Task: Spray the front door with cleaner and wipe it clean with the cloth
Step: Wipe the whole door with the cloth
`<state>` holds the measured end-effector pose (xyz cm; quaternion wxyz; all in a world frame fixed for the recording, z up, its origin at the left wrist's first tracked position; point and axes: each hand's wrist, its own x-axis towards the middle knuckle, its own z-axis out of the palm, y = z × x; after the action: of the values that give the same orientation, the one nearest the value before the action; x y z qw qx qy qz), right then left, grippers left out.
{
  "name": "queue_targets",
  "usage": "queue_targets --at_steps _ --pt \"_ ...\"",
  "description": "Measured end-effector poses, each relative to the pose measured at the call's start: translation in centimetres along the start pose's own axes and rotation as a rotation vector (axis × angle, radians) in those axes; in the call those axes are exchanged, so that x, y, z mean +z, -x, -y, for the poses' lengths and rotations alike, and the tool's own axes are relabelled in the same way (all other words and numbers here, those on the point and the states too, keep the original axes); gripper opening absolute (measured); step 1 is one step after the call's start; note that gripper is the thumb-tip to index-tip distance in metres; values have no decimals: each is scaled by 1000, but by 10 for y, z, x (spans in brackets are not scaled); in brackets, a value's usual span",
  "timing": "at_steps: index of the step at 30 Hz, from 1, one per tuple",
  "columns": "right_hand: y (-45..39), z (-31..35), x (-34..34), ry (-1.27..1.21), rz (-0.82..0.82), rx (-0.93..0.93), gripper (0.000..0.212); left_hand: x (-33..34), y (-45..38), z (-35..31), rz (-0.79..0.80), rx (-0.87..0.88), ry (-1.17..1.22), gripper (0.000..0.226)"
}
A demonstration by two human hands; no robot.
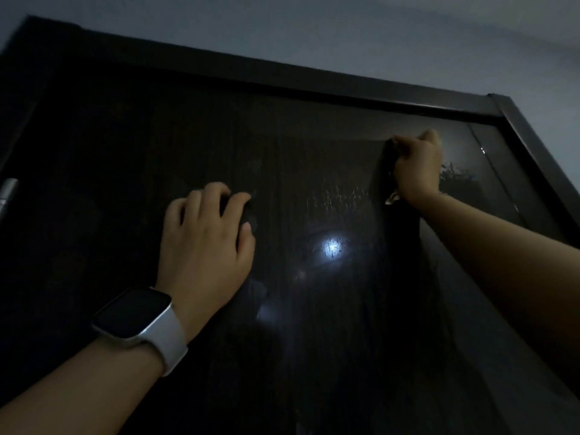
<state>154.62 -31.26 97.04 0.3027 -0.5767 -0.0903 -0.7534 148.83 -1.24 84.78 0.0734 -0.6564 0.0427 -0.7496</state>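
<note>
Dim light, view tilted up at the upper part of the front door point(157, 146) — dark, glossy, wood-grain face inside a dark frame point(345, 89).

Right hand point(417, 166): raised near the door's top right corner, just below the top frame rail. Grip pressed together, fingers curled round a dark cloth point(398, 246) and holding it against the door face. The cloth hangs down from the fist in a long dark fold along the forearm; a small pale tag or edge shows at the wrist. The cloth's lower end merges with the dark door — cannot tell where it stops.

Left hand point(205, 233): near the middle of the door's upper half, well apart from the right hand. Fingers bent over something dark that lies against the door; object too dark to identify, so I cannot tell what the grip holds or whether it only rests there. Wrist carries a watch point(135, 315) with dark face and pale strap.

Door face between the hands: streaky wet marks and a bright reflected light spot point(331, 248). A smeared patch sits right of the right hand. Pale wall point(408, 36) above the frame. A pale metal fitting point(8, 193) shows at the door's left edge.
</note>
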Motion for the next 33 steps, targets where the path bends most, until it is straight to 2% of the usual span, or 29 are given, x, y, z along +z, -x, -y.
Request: queue_targets --at_steps 2,4,9,11,14,16,20,22,25,33 --pt "-3 13 5 -24 -43 101 39 8 -13 -5 -22 12 14 51" --pt "-2 50 22 -57 -37 75 42 15 -19 -7 -43 -22 17 55" --pt "15 166 72 -135 101 -248 37 24 -19 -4 -48 -57 4 62" --pt "18 192 81 -119 142 -358 41 26 -19 -5 -61 -71 1 63" --pt "10 183 80 -59 156 -459 44 28 -20 -4 -62 -70 37 64" --pt "-4 154 71 -13 128 -431 45 28 -19 -4 -65 -68 47 64" --pt "-42 68 38 109 20 -157 44 29 -19 -4 -80 -72 55 62" --pt "-48 47 28 100 -19 -3 40 30 -19 -4 -86 -69 57 62" --pt "-46 67 39 106 -38 57 35 31 -19 -4 -96 -63 66 62" --pt "-21 179 86 140 54 -235 29 24 -19 -3 -4 -68 74 65"
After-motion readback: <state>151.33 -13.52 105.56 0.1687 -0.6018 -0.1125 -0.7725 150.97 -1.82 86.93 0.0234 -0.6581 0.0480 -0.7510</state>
